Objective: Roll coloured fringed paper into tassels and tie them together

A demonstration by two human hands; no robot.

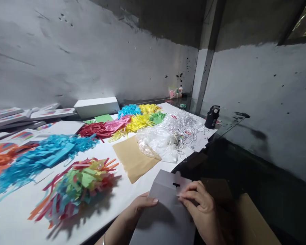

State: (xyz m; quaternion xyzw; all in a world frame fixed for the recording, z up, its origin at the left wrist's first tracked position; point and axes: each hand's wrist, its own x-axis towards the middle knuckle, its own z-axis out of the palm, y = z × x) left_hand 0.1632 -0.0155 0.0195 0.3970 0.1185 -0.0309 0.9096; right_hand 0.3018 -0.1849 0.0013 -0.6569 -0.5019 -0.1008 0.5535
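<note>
My left hand (140, 204) grips the left edge of a flat grey cardboard box (165, 207) with a hang-hole tab at its top. My right hand (201, 204) pinches the box's upper right edge with curled fingers. The box is held over the near edge of the white table (15, 224). Just left of it lies a mixed pile of coloured paper strips (76, 187). A brown paper sheet (132, 158) lies beyond the box.
Piles of shredded paper lie across the table: blue (43, 156), orange (0, 158), red (97, 129), yellow (139, 123). Clear plastic bags (158, 141) and white strings (183, 124) sit mid-table. A black bottle (212, 116) stands far right. White boxes (97, 106) line the wall.
</note>
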